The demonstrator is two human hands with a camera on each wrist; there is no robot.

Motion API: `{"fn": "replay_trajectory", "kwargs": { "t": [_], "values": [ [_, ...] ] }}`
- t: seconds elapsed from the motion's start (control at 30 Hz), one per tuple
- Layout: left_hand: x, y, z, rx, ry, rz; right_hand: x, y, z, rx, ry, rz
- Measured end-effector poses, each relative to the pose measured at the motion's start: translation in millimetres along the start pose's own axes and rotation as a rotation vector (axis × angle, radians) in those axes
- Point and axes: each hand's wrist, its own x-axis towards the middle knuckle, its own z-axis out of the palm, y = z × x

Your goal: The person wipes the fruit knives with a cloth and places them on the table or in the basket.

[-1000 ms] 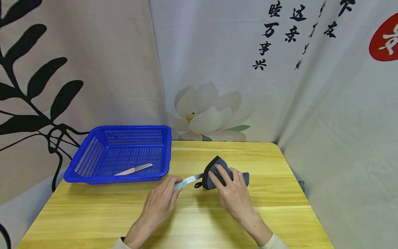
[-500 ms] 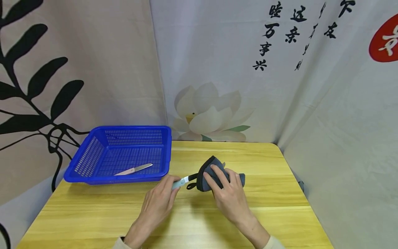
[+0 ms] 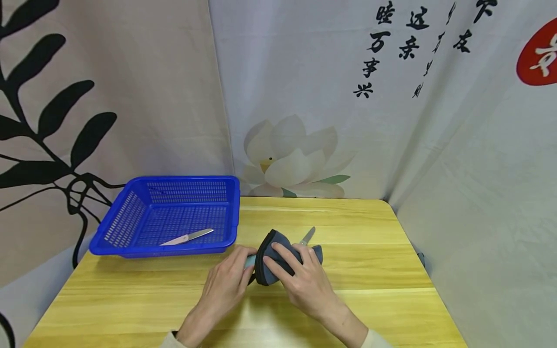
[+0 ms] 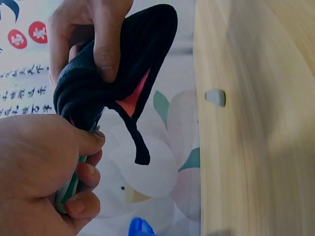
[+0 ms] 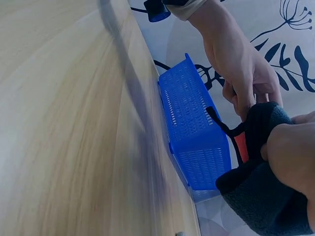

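My left hand (image 3: 228, 275) grips the light blue handle of a knife (image 3: 250, 261). The handle also shows between the fingers in the left wrist view, while the blade is hidden by the cloth. My right hand (image 3: 304, 275) holds a fuzzy dark blue-grey cloth (image 3: 278, 239), folded over the blade right up to the handle. Black edging, a hanging loop (image 4: 140, 147) and a reddish underside (image 4: 133, 98) show on the cloth. Just beyond the right fingers lies a small grey blade-shaped thing (image 3: 309, 235), partly hidden by the hand.
A blue perforated plastic basket (image 3: 187, 179) stands at the back left of the wooden table (image 3: 370, 309). Inside it lies another knife (image 3: 188, 237) with a pale handle. Behind the table hangs a printed cloth backdrop (image 3: 304, 63).
My right hand has slid the cloth left along the blade to the handle, covering the blade. The grey blade-shaped thing behind it has come into view. The left hand has barely moved.
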Motion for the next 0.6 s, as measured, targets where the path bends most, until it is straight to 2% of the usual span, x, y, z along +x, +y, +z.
{"fn": "replay_trajectory", "kwargs": {
  "t": [0.33, 0.6],
  "values": [
    [-1.2, -0.8, -1.7, -0.031, -0.013, -0.008, 0.7, 3.1, -1.4, -0.03, 0.037, -0.002],
    [-1.3, -1.6, -2.4, -0.064, -0.008, -0.004, -1.2, 9.2, -3.3, -0.044, 0.019, 0.01]
  ]
}}
